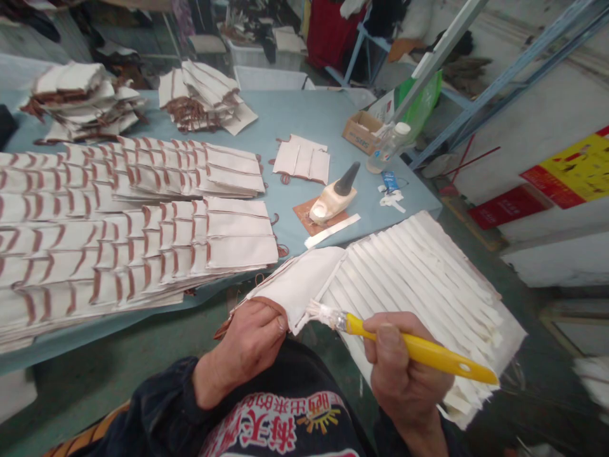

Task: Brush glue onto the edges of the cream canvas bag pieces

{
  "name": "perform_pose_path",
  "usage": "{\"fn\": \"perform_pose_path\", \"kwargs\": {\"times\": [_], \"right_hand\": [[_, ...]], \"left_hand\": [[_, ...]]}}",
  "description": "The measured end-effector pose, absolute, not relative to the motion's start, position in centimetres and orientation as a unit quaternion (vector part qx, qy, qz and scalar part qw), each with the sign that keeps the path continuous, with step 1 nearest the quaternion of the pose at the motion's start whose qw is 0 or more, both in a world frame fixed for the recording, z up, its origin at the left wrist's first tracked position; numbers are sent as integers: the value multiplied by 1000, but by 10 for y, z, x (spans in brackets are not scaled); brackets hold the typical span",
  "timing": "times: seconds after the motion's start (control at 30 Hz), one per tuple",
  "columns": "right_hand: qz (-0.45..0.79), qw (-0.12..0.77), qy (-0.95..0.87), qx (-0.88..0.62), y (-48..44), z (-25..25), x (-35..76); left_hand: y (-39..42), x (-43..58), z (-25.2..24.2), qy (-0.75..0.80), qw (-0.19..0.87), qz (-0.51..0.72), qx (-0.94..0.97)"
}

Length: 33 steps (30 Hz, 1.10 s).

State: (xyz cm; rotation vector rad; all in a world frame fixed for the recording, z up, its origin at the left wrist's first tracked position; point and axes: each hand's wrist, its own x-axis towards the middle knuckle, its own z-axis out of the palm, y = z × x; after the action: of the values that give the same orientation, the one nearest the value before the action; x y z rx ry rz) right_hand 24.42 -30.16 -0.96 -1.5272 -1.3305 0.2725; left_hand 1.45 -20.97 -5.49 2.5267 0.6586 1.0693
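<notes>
My right hand [404,368] is closed around the yellow handle of a paintbrush [419,346]. Its bristles, coated in something white, touch the edge of a white fabric piece [304,273] with brown trim. With fingers curled, my left hand [250,339] grips that piece by its near brown-trimmed edge. Beside it, on the right, lie many overlapping white strips [404,273] on a pale sheet. Beyond the hands, a cut-open pale container [335,200] with a black neck rests on a brown piece [304,212]. One loose white strip [333,231] lies just in front of it.
Long overlapping rows of white pieces with brown edges [238,238] cover the left of the blue table [304,105]. Two piles [204,95] stand at the back. A clear bottle [390,147], a cardboard box [364,130] and a metal post [438,57] are at the right.
</notes>
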Motion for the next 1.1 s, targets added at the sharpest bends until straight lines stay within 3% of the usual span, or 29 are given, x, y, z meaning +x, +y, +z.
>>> {"fn": "perform_pose_path", "kwargs": {"times": [0.23,0.4,0.5,0.63,0.77,0.93,1.1], "right_hand": [[105,483,-640,-588,-304,14,211],[176,552,-551,-600,-307,6,209],[150,597,-494,-613,-299,-1,220],[138,636,-460,-605,-284,-2,229],[162,656,-480,-560,-282,0,234],[183,609,-560,-531,-279,3,236],[151,570,-599,-541,-271,1,227]], "left_hand": [[-211,15,-60,231,161,360,890],[-211,17,-60,226,190,386,874],[-212,20,-53,265,317,393,821],[-210,21,-35,357,568,296,680],[-207,20,-22,373,708,255,542],[-210,22,-14,333,796,215,456],[-213,22,-14,360,762,205,498]]}}
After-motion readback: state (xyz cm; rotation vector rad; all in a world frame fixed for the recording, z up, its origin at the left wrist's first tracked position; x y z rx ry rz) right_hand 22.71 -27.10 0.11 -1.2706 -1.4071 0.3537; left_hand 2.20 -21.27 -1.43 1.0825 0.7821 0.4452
